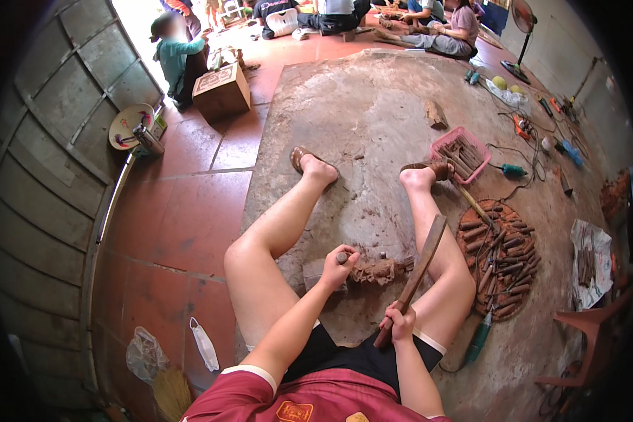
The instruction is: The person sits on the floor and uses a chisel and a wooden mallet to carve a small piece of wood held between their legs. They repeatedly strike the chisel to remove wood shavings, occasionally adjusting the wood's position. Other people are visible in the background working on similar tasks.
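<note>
daylight, bright | glare overexposed at top doorway | soft shadows | fisheye bending, dark vignette at rim | centre sharp

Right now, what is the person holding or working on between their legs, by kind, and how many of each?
Chisel, gripped upright in the left hand: 1
Wooden mallet stick, held in the right hand: 1
Carved wood piece, lying on the mat between the legs: 1
Total: 3

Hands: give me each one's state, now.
Left hand: closed around a chisel set on the carved wood piece.
Right hand: closed on the wooden mallet.
</note>
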Available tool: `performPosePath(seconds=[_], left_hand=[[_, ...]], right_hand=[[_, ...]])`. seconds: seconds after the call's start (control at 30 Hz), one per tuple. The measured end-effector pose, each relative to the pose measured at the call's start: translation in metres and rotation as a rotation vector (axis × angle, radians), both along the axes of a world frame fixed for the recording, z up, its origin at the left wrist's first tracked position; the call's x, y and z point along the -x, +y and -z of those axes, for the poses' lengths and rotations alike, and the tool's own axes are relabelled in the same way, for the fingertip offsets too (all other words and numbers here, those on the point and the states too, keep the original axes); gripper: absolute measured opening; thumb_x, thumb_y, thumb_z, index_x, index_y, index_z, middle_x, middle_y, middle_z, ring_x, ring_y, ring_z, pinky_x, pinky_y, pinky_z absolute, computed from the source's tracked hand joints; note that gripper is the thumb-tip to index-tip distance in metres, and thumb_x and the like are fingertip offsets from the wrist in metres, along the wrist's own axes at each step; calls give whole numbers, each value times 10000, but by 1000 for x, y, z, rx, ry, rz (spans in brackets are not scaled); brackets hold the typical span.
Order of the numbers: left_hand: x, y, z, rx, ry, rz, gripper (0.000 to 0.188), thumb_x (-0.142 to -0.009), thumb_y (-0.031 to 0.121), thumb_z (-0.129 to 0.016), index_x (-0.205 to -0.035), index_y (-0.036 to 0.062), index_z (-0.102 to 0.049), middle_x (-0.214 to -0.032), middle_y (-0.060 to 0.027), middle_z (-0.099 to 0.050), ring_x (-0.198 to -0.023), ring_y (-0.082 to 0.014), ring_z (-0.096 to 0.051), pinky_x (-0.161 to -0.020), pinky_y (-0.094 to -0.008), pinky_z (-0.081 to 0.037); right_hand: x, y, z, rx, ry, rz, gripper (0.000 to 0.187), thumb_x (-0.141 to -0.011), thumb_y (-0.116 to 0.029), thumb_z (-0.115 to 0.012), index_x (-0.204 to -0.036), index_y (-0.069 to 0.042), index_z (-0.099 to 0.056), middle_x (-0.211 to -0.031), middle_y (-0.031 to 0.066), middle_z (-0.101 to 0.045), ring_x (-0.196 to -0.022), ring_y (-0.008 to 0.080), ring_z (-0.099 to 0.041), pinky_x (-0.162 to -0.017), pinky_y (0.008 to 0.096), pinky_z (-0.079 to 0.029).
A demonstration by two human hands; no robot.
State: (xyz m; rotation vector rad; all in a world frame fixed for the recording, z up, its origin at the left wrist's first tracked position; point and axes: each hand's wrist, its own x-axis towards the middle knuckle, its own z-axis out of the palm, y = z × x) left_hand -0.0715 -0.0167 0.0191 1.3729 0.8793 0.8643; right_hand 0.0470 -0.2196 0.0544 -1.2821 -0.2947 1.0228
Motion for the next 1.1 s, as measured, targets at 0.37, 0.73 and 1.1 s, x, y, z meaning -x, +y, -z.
performPosePath(seconds=[0.37,0.73,1.1], left_hand=[[3,-6,5,-91,20,-15,88,-872,110,-645,-848,31,-615,-704,18,-563,-666,-58,-503,-581,-234,-414],[-2,9,4,-17,40,-38,119,-823,131,-646,-821,16,-617,-677,-2,-566,-657,-79,-502,-612,-262,-436],[3,4,-1,-37,98,-26,113,-808,125,-632,-802,13,-617,-659,-1,-567,-640,-80,-507,-602,-264,-441]], right_hand=[[-3,10,3,4,-48,-11,186,-719,-107,-614,-839,2,-522,-619,78,-530,-413,189,-536,-396,308,-476],[-3,5,4,5,-67,-9,188,-723,-123,-612,-815,17,-526,-640,90,-542,-411,199,-542,-403,307,-480],[-1,0,5,18,-26,-9,183,-719,-111,-617,-817,11,-523,-654,93,-548,-412,205,-545,-401,312,-482]])
